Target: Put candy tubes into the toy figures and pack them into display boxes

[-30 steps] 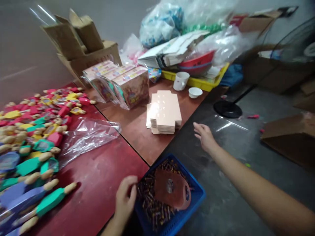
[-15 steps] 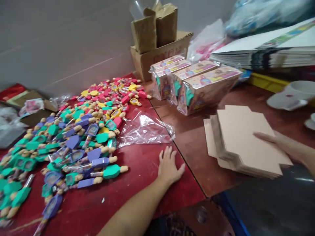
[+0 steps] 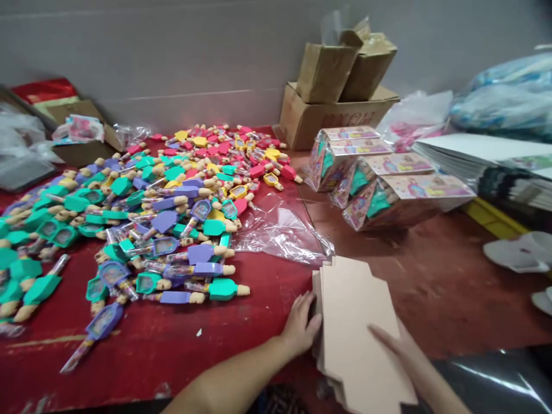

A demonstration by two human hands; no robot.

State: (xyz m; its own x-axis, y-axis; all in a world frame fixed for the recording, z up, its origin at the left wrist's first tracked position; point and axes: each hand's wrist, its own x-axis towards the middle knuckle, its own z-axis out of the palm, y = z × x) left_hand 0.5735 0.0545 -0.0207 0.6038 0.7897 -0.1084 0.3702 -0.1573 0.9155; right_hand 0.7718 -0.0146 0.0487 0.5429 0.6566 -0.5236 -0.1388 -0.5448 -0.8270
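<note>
A stack of flat, die-cut cardboard pieces [image 3: 356,322] with notched corners hangs over the front of the table. My right hand [image 3: 399,351] grips its right side, thumb lying across the top sheet and the other fingers hidden beneath. Against the stack's left edge rests my left hand [image 3: 302,323], its fingers curled along the side and its thumb near the sheets. Left of the hands spreads a large pile of toy candy sticks [image 3: 164,221] in green, purple, yellow and red. A crumpled clear plastic bag [image 3: 282,233] lies just beyond my left hand.
Several wrapped, printed display boxes [image 3: 414,198] stand behind the stack. Brown cartons [image 3: 340,109] are piled against the wall. White plastic scoops [image 3: 520,253] and a thick pile of white printed sheets [image 3: 487,141] sit at the right. An open box [image 3: 81,152] stands far left.
The view has swung right to left across the scene. My right hand has brought the cardboard stack leftward and nearer. My left hand, earlier spread flat on the red table, now touches the stack's edge.
</note>
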